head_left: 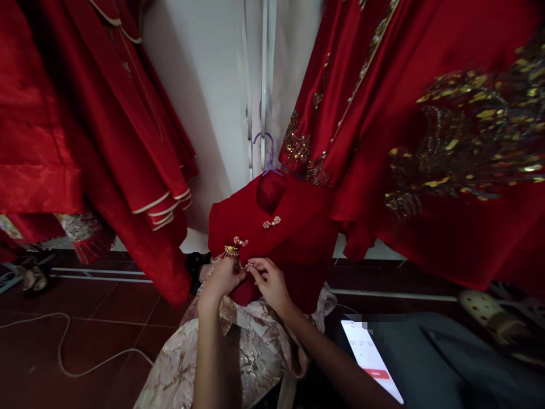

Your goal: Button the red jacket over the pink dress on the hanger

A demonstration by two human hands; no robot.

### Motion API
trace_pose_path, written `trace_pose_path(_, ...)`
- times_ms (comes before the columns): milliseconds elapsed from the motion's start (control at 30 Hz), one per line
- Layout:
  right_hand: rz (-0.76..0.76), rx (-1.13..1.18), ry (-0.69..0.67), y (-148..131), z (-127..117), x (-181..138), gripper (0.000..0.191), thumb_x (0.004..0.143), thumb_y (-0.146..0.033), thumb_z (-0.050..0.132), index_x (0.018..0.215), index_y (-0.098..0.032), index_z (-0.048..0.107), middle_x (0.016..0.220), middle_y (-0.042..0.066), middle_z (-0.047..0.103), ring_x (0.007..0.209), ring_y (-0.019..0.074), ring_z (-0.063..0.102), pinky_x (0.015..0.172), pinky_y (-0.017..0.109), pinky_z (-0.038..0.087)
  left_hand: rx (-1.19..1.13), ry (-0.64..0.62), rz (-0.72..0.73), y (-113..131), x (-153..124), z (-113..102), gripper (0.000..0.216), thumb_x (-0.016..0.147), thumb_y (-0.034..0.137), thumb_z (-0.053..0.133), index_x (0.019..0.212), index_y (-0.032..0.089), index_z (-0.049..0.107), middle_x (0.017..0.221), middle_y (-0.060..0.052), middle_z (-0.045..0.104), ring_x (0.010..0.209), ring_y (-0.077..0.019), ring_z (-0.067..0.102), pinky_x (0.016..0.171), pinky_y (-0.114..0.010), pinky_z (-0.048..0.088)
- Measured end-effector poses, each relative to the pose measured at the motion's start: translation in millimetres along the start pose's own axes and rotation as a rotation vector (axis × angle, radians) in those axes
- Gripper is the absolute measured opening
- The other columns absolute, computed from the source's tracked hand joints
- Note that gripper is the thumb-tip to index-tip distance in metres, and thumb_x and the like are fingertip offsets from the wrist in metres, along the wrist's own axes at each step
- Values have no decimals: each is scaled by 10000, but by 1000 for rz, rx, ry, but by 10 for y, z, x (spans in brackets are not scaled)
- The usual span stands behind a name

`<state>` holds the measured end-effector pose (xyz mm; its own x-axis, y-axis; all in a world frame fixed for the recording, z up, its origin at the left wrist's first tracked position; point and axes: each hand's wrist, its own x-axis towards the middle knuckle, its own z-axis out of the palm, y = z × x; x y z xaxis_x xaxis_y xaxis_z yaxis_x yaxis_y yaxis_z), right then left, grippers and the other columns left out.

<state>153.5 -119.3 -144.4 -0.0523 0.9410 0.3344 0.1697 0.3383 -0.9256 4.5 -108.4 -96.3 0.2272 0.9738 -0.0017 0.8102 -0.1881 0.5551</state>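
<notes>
A red garment [298,227] with a V-shaped neckline hangs in front of me on a purple hanger [271,156]. Pearl-beaded fasteners [271,222] run down its front, and a gold tasselled ornament [231,250] is beside my left hand. My left hand [225,278] is closed, its fingertips pinching at the garment's front edge. Opposite it, the thumb and fingers of my right hand [271,284] pinch a small beaded fastener [248,266]. The fingertips of both hands nearly meet there and partly hide what lies between them.
Red garments with pale trim [140,170] hang at left, and red ones with gold sequins [468,130] at right. Below my hands lies shiny patterned pale fabric [174,363]. A lit phone [370,360] rests at lower right. A cable [63,341] crosses the tiled floor.
</notes>
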Motion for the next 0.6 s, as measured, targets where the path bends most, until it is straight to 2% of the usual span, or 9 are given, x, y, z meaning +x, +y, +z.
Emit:
trace_pose_path(100,97,82,-41,-22,-68,41,271,793,-351,579,986,-173,648,882,65,647,704,140,604,514,216,501,-108,-49,48,-6,-31,-10,83,716,191,542,738,141,605,700,-42,654,657,-137,588,589,-218,380)
trace_pose_path(200,165,167,-87,-46,-103,75,282,779,-353,595,981,-162,644,845,57,660,633,121,588,502,216,490,-52,2,49,12,-33,-6,114,713,236,549,651,142,570,629,-29,614,604,-130,546,547,-224,344)
trace_pose_path(400,52,110,-104,-45,-115,67,253,723,-318,664,924,-165,651,835,48,642,732,132,584,611,227,502,-15,31,100,15,-8,-8,118,706,255,551,692,139,567,652,-32,604,618,-131,530,545,-225,328)
trace_pose_path(600,61,106,-101,-10,-110,61,250,731,-308,653,940,-171,640,889,54,631,755,131,568,626,230,498,-100,-9,120,-15,-61,-40,193,752,326,518,681,151,559,648,-29,611,605,-133,538,547,-226,359)
